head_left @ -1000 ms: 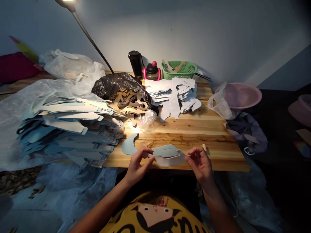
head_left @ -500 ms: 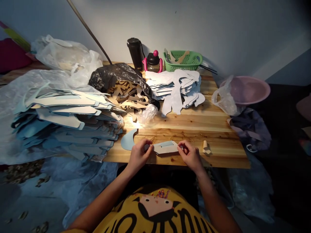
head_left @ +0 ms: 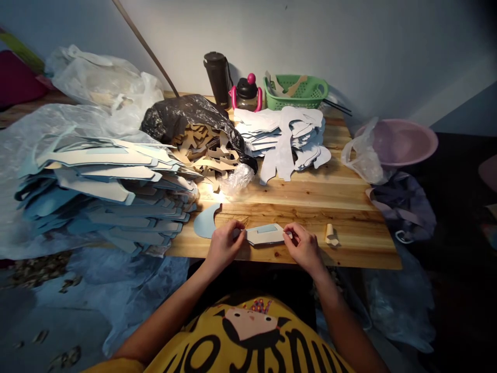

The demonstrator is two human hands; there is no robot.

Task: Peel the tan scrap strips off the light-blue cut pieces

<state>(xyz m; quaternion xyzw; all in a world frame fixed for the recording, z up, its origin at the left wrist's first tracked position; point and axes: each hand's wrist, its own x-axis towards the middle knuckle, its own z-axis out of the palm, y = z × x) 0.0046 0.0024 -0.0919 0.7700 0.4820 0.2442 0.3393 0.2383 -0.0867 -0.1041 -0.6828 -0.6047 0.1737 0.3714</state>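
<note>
Card cutout (head_left: 265, 234), long axis left-right, left hand (head_left: 224, 244) and right hand (head_left: 303, 248) pinching its ends

A black flask (head_left: 216, 77), a pink-handled bottle (head_left: 246, 96) and a green basket (head_left: 295, 98) stand along the back of a wooden table (head_left: 310, 199), behind pale cutouts (head_left: 283, 140). Blue cutouts (head_left: 104, 202) pile up at left; a pink basin (head_left: 399, 142) sits beyond a plastic bag (head_left: 363, 155) at right.
</note>
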